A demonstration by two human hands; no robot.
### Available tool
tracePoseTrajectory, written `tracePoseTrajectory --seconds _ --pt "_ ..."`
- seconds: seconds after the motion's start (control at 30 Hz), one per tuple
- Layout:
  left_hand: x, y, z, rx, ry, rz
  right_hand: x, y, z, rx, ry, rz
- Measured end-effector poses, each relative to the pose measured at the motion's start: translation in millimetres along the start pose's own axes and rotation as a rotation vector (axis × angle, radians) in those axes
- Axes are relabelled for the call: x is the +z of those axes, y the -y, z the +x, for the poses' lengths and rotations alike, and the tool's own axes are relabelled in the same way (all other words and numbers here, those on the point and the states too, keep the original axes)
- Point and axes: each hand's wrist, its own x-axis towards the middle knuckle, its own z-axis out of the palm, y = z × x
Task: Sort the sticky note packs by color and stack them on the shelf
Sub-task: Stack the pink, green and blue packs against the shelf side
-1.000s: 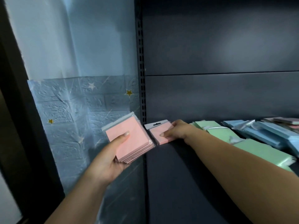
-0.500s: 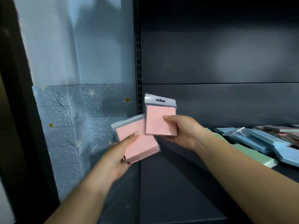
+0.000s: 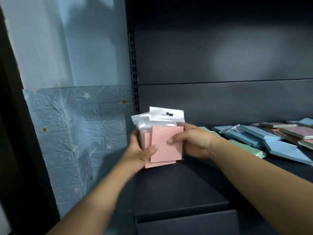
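Both hands hold a bunch of pink sticky note packs (image 3: 166,146) upright in front of the dark shelf (image 3: 186,184), near its left end. My left hand (image 3: 140,150) grips the bunch from the left and below, thumb across the front. My right hand (image 3: 191,141) holds the front pink pack against the others, thumb on its face. White hang tabs stick up at the top. Blue packs (image 3: 250,134), green packs (image 3: 249,150) and some pinkish-purple packs (image 3: 298,131) lie loose on the shelf to the right.
The shelf's slotted upright post (image 3: 133,65) stands just left of the packs. A dark back panel (image 3: 220,56) rises behind. A pale blue wall with star-patterned brick covering (image 3: 76,133) is at the left. A lower shelf edge (image 3: 186,217) shows below.
My right hand lifted a single pink pack off the shelf and brought it onto the front of the bunch in my left hand. Both hands now hold the packs together, upright.
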Motion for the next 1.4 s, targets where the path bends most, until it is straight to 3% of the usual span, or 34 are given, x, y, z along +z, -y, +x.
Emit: tracePoseTrajectory --seconds 0.2,0.53,0.67,0.8,0.93,1.13,1.23,1.4 --pt "-8.0 -8.0 -4.9 -0.036 0.209 0.117 4.5 -20.3 -5.0 -0.041 0.039 -0.18" --pt "2.7 -12.1 -4.5 0.068 0.081 -0.003 3.1 -15.0 -2.3 -0.175 0.011 -0.069" --pt "-2.1 -9.2 -9.4 -0.01 0.213 0.108 -2.0 -20.8 -3.9 -0.099 -0.034 -0.213" --pt "-6.2 -14.4 -13.9 -0.012 0.276 0.318 -7.0 -25.5 -6.5 -0.029 0.033 -0.214" --pt "-1.9 -11.0 -35.0 -0.007 0.178 0.358 -14.1 -24.9 -13.1 0.01 0.087 -0.252" --pt "-3.3 -0.7 -42.3 -0.044 0.05 0.271 -16.6 -26.4 -9.6 0.022 0.035 -0.331" --pt "0.9 -4.4 -26.7 -0.048 -0.018 0.19 -13.1 -21.5 3.5 0.009 -0.039 -0.274" --pt "-5.0 -14.8 23.9 -0.205 -0.057 0.082 -7.2 -5.6 42.3 0.081 -0.205 -0.226"
